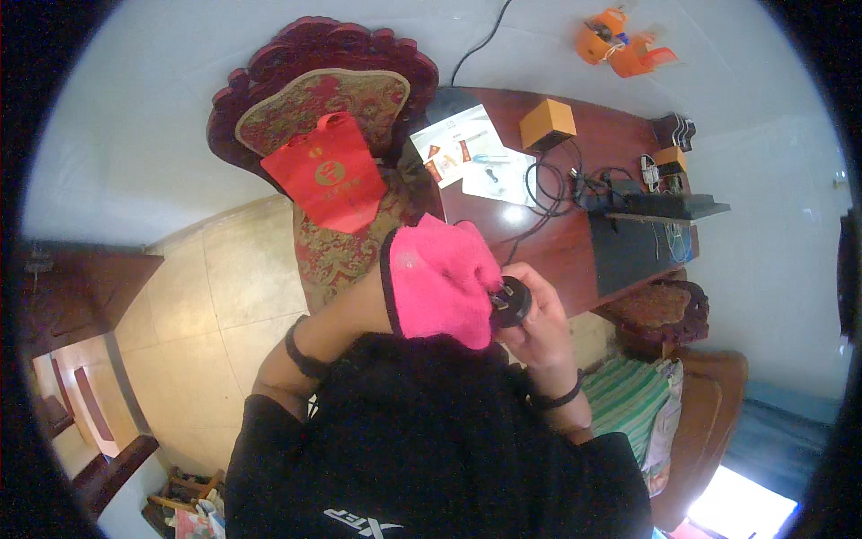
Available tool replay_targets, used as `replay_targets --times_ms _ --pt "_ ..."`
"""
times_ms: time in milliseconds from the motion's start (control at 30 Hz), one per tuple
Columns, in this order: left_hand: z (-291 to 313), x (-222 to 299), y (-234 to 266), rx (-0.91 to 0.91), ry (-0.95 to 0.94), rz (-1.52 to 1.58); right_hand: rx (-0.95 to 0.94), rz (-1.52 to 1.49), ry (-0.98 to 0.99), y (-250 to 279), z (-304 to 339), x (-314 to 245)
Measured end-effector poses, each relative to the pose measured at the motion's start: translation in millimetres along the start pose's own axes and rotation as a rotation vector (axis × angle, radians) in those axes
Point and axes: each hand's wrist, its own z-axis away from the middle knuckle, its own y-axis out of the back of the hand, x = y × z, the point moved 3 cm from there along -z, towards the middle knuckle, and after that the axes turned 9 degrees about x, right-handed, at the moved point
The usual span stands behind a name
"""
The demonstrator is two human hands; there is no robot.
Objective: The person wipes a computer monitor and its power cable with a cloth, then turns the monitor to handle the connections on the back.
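Pink cloth with a dark edge (440,283) covers my left hand (462,269), hiding most of its fingers. It bunches up and seems pinched where it meets a round black plug (512,303) with metal prongs. My right hand (543,328) grips that plug from the right side, thumb and fingers curled around it, prongs facing the cloth. Both hands are close together in front of my chest. A thin dark cable (525,235) runs from near the plug back over the table.
On the dark red table (575,256) lie papers (498,175), an orange box (548,124), coiled cables and a black monitor (669,207). A carved chair (314,260) holds a red bag (328,175). Orange holders (620,45) hang on the wall. Striped green fabric (624,395) lies at right.
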Motion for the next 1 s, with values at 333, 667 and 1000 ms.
replay_targets --times_ms 333,667,1000 --pt "-11.0 4.5 3.0 -0.243 0.135 -0.069 -0.160 -0.154 -0.098 3.7 -3.9 15.4" --pt "3.0 -7.0 -2.1 -0.129 0.186 -0.014 -0.037 -0.038 -0.113 9.9 -5.2 2.9" --pt "23.0 -28.2 0.5 -0.023 0.254 0.331 -0.196 -0.048 0.007 -9.4 -2.2 3.7"
